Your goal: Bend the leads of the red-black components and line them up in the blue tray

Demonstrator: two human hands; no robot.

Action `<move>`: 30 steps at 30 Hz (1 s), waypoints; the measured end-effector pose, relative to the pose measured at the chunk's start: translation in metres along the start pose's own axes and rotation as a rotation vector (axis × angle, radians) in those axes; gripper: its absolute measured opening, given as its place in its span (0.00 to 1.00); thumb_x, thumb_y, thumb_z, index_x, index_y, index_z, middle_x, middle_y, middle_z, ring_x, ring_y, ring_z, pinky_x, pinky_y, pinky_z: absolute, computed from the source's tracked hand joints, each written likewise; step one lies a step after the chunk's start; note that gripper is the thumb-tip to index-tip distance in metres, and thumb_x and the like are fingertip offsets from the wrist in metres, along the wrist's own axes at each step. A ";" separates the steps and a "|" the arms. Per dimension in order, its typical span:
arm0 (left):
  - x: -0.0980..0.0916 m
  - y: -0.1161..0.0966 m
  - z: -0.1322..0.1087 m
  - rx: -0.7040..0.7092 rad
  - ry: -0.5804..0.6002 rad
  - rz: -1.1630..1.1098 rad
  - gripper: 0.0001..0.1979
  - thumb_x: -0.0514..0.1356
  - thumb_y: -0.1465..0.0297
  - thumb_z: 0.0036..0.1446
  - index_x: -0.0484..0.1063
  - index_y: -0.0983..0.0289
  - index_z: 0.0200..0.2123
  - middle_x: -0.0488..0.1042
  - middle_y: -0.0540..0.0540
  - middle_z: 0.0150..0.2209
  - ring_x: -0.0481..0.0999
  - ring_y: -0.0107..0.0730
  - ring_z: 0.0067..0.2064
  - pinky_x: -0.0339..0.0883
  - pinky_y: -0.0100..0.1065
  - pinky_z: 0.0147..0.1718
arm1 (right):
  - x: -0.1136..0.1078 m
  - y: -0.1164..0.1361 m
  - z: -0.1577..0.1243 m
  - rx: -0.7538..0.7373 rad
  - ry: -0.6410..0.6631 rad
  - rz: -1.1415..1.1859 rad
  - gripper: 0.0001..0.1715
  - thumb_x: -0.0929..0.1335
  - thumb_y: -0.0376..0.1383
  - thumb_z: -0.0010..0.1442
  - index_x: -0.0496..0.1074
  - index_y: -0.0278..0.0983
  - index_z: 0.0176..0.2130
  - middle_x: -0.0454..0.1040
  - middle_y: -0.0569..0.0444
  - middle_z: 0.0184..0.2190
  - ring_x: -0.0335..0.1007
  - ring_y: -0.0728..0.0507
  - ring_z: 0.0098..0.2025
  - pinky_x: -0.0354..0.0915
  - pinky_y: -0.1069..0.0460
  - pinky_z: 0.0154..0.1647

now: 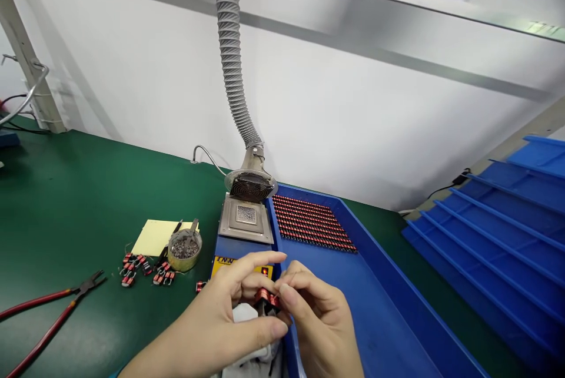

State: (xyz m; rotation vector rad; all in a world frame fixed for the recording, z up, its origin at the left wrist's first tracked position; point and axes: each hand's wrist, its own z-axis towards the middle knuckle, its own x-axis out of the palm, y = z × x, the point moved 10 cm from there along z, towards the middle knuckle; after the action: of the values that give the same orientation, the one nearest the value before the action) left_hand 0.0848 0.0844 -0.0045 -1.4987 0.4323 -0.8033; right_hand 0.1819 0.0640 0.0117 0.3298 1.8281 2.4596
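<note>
My left hand point(225, 319) and my right hand point(315, 316) meet at the bottom centre, both pinching a small row of red coil parts point(266, 297) between fingertips. Under them lies a white cloth point(247, 314). Just beyond stands a blue solder pot point(245, 231) with a square metal top. A blue tray point(379, 307) to the right holds neat rows of red coils point(311, 222) at its far end.
A grey ribbed extraction hose point(232, 54) ends in a fan hood point(249, 185) above the pot. On the green mat lie red-handled pliers point(48, 307), loose red coils point(143, 269), a small tin of scraps point(184, 249) and a yellow sheet point(154, 236). Stacked blue trays point(498, 231) stand at the right.
</note>
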 end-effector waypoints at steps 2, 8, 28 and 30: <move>-0.001 -0.002 -0.001 0.006 -0.021 0.009 0.28 0.64 0.72 0.52 0.64 0.56 0.57 0.77 0.52 0.42 0.73 0.35 0.45 0.64 0.36 0.48 | -0.001 -0.001 0.000 0.001 -0.015 -0.009 0.13 0.71 0.41 0.58 0.76 0.38 0.24 0.64 0.58 0.22 0.60 0.51 0.23 0.57 0.55 0.24; 0.000 -0.006 -0.001 0.020 -0.023 0.017 0.25 0.63 0.71 0.55 0.64 0.56 0.56 0.75 0.53 0.44 0.72 0.35 0.48 0.63 0.36 0.50 | 0.000 -0.004 -0.001 0.003 -0.050 0.041 0.14 0.71 0.41 0.58 0.75 0.38 0.24 0.63 0.58 0.22 0.59 0.50 0.24 0.57 0.54 0.26; -0.012 -0.021 -0.001 0.073 -0.112 0.288 0.09 0.54 0.65 0.63 0.68 0.62 0.32 0.67 0.48 0.30 0.64 0.30 0.34 0.55 0.31 0.33 | -0.006 0.011 -0.005 -0.221 -0.158 -0.140 0.03 0.74 0.35 0.54 0.79 0.42 0.28 0.68 0.57 0.21 0.64 0.48 0.25 0.62 0.54 0.26; -0.013 -0.023 -0.001 0.082 -0.111 0.302 0.09 0.54 0.66 0.63 0.68 0.62 0.31 0.67 0.48 0.30 0.64 0.30 0.34 0.55 0.31 0.33 | -0.006 0.008 -0.004 -0.201 -0.161 -0.122 0.04 0.75 0.36 0.53 0.79 0.42 0.27 0.67 0.57 0.21 0.63 0.49 0.25 0.63 0.55 0.26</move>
State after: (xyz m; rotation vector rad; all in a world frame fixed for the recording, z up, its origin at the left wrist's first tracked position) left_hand 0.0708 0.0950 0.0148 -1.3537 0.5210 -0.4914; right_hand 0.1879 0.0564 0.0175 0.3792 1.4797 2.4280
